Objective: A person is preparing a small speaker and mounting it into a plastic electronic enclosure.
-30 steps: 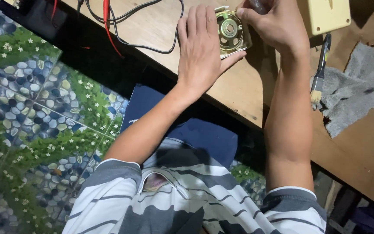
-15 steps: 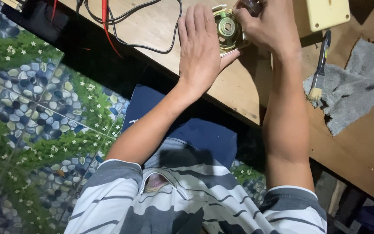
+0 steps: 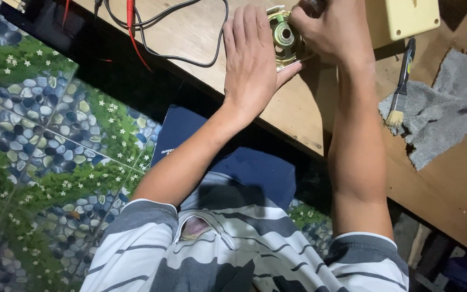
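A small round brass-coloured metal part (image 3: 284,37), like a speaker frame, lies on the wooden table (image 3: 201,32) near the top of the view. My left hand (image 3: 252,59) rests flat beside it, fingers together and extended, its thumb and palm edge pressed against the part's near side. My right hand (image 3: 333,30) is curled over the part's far right side and grips a dark tool handle (image 3: 313,5); the tool's tip is hidden under the fingers.
Black and red test leads (image 3: 152,38) loop across the table on the left. A pale yellow box (image 3: 404,19) sits right of my hands. A small paintbrush (image 3: 401,86) and a grey cloth (image 3: 449,108) lie further right. Patterned floor tiles (image 3: 44,135) lie below left.
The view has shifted slightly, so hands and part sit a little higher in frame. Both hands keep the same hold at the metal part.
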